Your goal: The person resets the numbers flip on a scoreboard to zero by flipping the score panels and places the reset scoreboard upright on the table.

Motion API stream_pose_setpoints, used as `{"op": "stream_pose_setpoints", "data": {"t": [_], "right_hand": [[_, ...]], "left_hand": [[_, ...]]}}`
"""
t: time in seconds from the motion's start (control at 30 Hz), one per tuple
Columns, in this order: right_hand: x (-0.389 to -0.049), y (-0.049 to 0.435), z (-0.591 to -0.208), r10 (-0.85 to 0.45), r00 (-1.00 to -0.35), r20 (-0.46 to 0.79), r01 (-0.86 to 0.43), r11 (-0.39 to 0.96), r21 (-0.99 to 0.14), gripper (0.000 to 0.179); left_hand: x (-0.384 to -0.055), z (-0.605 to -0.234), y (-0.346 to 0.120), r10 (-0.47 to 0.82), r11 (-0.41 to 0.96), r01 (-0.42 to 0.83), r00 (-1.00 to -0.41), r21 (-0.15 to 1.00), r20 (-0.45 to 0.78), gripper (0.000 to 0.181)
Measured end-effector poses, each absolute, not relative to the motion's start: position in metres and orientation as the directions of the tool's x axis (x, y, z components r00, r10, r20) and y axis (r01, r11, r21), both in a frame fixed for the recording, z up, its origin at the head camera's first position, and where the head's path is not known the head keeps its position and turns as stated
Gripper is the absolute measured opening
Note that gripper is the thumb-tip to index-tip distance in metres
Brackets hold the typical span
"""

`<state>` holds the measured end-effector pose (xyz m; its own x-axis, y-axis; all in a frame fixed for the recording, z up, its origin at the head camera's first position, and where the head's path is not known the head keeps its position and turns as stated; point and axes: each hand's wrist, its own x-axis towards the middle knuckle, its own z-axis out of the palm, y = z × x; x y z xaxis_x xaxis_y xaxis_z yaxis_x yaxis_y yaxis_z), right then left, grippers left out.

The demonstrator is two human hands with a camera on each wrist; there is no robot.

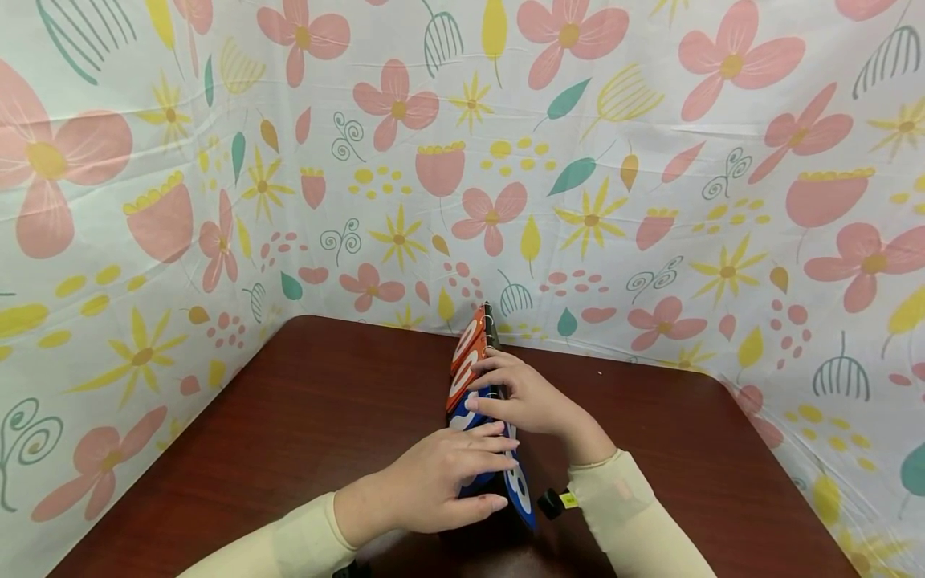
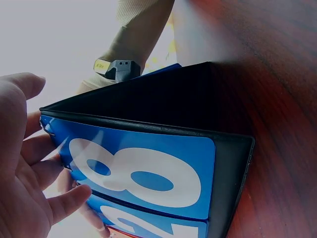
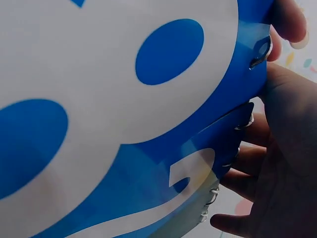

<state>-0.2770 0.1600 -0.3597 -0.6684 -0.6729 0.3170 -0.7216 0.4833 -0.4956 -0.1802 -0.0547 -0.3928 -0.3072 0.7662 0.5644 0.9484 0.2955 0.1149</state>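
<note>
The left hand [image 1: 448, 478] and right hand [image 1: 531, 401] rest, fingers loosely spread, over the flip scoreboard [image 2: 143, 148] just beneath (tented on the table [image 1: 347, 401]); best steady its ringed spine [image 1: 489, 327] and turn cards [image 2: 158, 203] singly.

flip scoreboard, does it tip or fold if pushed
The flip scoreboard would likely splay or fold rather than tip, as its black covers lean together like a tent. Its number cards look thin, so they'd probably swing on the rings.
</note>
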Motion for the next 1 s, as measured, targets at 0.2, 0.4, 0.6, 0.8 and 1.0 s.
{"op": "stream_pose_setpoints", "data": {"t": [0.2, 0.4, 0.6, 0.8, 1.0], "right_hand": [[-0.283, 0.168, -0.356, -0.511, -0.685, 0.52, -0.728, 0.493, -0.476, 0.04], [-0.294, 0.188, -0.352, -0.168, -0.768, 0.618, -0.523, 0.721, -0.454, 0.041], [-0.307, 0.205, -0.356, -0.084, -0.866, 0.494, -0.344, 0.816, -0.465, 0.05], [-0.316, 0.209, -0.365, -0.071, -0.918, 0.39, -0.257, 0.855, -0.45, 0.054], [-0.321, 0.209, -0.372, -0.102, -0.945, 0.31, -0.239, 0.863, -0.446, 0.058]], "left_hand": [[-0.181, -0.394, -0.055, 0.762, 0.276, 0.946, -0.322, 0.168, 0.562, 0.039], [-0.18, -0.393, -0.055, 0.76, 0.29, 0.938, -0.345, 0.188, 0.55, 0.04], [-0.178, -0.392, -0.055, 0.754, 0.299, 0.928, -0.372, 0.221, 0.542, 0.04], [-0.176, -0.391, -0.054, 0.754, 0.303, 0.921, -0.39, 0.246, 0.529, 0.04], [-0.176, -0.391, -0.055, 0.754, 0.309, 0.916, -0.399, 0.254, 0.522, 0.041]]}}
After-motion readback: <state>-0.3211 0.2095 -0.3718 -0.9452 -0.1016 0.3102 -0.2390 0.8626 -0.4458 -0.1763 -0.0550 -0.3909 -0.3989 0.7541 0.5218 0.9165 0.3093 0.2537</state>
